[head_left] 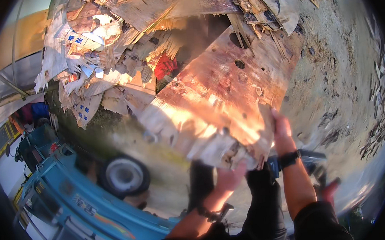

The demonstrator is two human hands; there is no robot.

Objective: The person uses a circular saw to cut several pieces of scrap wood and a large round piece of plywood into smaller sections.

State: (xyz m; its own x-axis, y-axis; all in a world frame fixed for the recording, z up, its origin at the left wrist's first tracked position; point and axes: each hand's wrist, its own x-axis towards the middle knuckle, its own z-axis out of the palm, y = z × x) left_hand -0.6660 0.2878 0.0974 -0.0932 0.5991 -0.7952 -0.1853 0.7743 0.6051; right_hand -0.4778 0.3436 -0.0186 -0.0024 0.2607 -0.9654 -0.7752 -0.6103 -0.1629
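Observation:
A large, worn plywood sheet (226, 88), reddish brown with several round holes, slants from the scrap pile down toward me. My left hand (231, 176) grips its splintered near edge, fingers partly hidden and blurred. Farther right, my right hand (283, 133) is closed around the sheet's right edge near its lower corner. The sheet's far end lies against the pile of broken plywood (128, 68). Dark bands circle both my wrists.
A red scrap (165, 66) shows among the splintered pieces. To the left stands a blue vehicle (91, 207) with a wheel (124, 174). Dirt ground (333, 83) with wood chips stretches right. Beside my right forearm is a blurred dark object (312, 157).

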